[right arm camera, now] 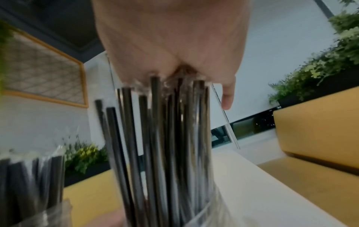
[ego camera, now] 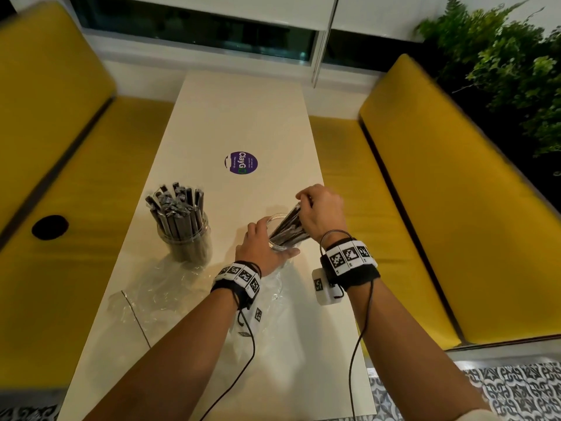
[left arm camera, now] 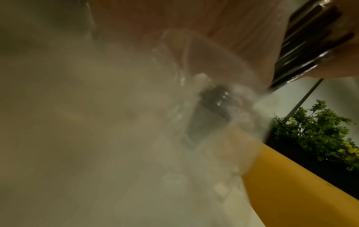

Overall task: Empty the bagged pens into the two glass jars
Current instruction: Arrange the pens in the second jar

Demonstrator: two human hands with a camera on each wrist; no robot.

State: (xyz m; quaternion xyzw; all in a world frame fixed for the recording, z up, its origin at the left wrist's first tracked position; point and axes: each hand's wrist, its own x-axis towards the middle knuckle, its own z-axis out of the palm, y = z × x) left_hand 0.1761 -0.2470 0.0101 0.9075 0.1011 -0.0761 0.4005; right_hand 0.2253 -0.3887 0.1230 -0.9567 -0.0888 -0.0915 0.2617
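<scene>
On the white table a glass jar at the left is packed with dark wrapped pens. A second glass jar stands near the middle, and my left hand wraps around its side. My right hand grips the top of a bundle of dark pens that slants down into this jar. The right wrist view shows the bundle hanging from my palm into the jar's rim. The left wrist view is blurred by glass, with pens at the upper right.
A crumpled clear plastic bag lies on the table in front of the full jar. A round purple sticker sits farther back. Yellow benches flank the table on both sides, and green plants stand behind the right bench.
</scene>
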